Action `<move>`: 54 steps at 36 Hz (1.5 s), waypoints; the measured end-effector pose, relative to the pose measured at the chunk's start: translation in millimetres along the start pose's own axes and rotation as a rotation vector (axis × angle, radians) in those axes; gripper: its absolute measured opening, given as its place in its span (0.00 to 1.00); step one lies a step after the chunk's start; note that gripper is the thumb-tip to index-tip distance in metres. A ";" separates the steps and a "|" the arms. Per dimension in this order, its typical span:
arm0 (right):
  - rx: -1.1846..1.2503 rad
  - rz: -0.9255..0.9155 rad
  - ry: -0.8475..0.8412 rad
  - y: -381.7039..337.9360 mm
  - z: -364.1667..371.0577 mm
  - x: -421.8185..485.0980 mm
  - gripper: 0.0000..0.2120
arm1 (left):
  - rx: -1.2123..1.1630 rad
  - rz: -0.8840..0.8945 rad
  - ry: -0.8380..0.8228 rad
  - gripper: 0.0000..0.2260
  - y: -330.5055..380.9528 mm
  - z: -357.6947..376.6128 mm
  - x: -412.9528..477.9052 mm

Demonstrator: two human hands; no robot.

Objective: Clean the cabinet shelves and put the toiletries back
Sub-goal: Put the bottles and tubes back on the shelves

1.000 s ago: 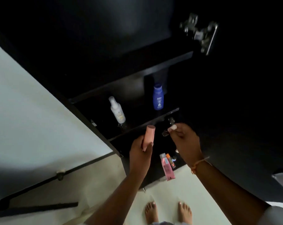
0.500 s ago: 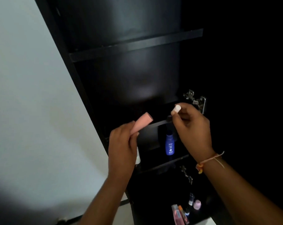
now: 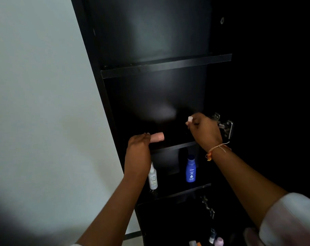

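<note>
A tall black cabinet point(image 3: 164, 66) stands open with several shelves. My left hand point(image 3: 138, 153) grips a pink tube point(image 3: 157, 137), held level over the left end of the middle shelf point(image 3: 173, 147). My right hand point(image 3: 205, 130) pinches a small dark item with a white cap point(image 3: 190, 119) above the right end of that shelf. One shelf lower stand a white spray bottle point(image 3: 152, 177) on the left and a blue lotion bottle point(image 3: 191, 169) on the right. The shelves higher up are bare.
A metal door hinge point(image 3: 225, 126) sits just right of my right hand, and another hinge point(image 3: 207, 206) lower down. Several small toiletries point(image 3: 212, 239) stand at the cabinet's bottom. A pale wall point(image 3: 44, 103) runs along the left.
The view has tilted up from the floor and lower shelves. Both hands have risen with their items from the bottom of the cabinet to the middle shelf.
</note>
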State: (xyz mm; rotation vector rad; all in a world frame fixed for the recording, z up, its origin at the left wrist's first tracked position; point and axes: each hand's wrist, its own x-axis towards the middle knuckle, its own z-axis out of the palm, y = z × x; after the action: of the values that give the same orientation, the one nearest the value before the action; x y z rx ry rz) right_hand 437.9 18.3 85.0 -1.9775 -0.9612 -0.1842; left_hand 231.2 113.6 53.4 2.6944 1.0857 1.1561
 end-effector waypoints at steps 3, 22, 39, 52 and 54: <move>-0.002 0.043 -0.023 0.8 3.1 4.7 0.10 | -0.005 0.004 0.000 0.19 -1.9 1.3 2.0; 0.045 0.028 -0.038 5.4 12.9 8.2 0.11 | -0.212 -0.071 0.025 0.09 -5.6 -4.1 -1.6; 0.081 -0.093 0.192 -6.6 0.7 -42.1 0.12 | -0.255 0.040 0.155 0.18 3.6 -0.2 -10.8; 0.062 0.090 -0.067 58.8 30.6 -131.1 0.05 | -0.557 0.140 -0.261 0.05 32.8 71.9 -115.6; 0.051 0.177 -0.118 77.5 38.4 -148.8 0.05 | -0.580 0.068 -0.357 0.02 30.5 88.7 -137.6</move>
State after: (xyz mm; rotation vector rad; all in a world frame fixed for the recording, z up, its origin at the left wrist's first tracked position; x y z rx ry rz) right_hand 380.3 -57.0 -58.7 -2.0322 -0.8502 0.0564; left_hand 239.5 29.0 -89.8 2.3505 0.5090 0.7868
